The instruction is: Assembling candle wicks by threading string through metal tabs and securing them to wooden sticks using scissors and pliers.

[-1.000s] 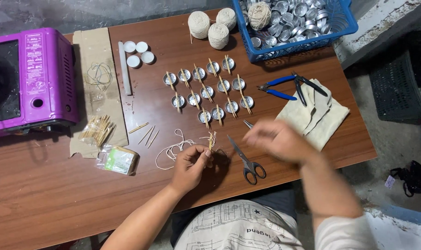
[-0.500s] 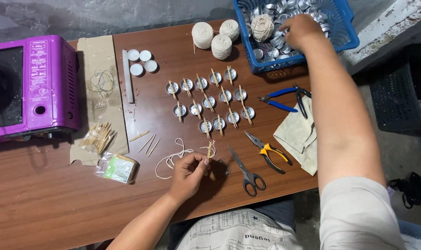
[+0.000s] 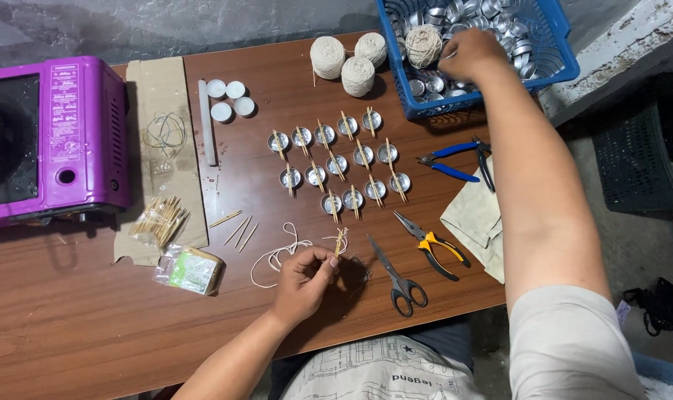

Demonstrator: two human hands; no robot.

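My left hand (image 3: 305, 278) rests near the table's front edge and pinches a small wooden stick (image 3: 339, 242) with white string (image 3: 277, 255) trailing from it. My right hand (image 3: 470, 53) reaches far back into the blue basket (image 3: 484, 105), its fingers curled among the small metal cups (image 3: 514, 44). Whether it grips a cup is hidden. Between the hands stand rows of metal cups (image 3: 336, 164), each with a stick laid across it.
Scissors (image 3: 397, 275), yellow pliers (image 3: 434, 246), blue pliers (image 3: 459, 159) and a cloth (image 3: 476, 218) lie at right. Three string balls (image 3: 344, 59) sit at the back. A purple stove (image 3: 48, 141), cardboard (image 3: 166, 89), white candles (image 3: 229, 100), a stick bundle (image 3: 159, 218) and a packet (image 3: 193, 270) are at left.
My right hand left the table's front, uncovering the yellow pliers, and reached into the blue basket, where it has since shifted slightly. My left hand stays in place with the stick.
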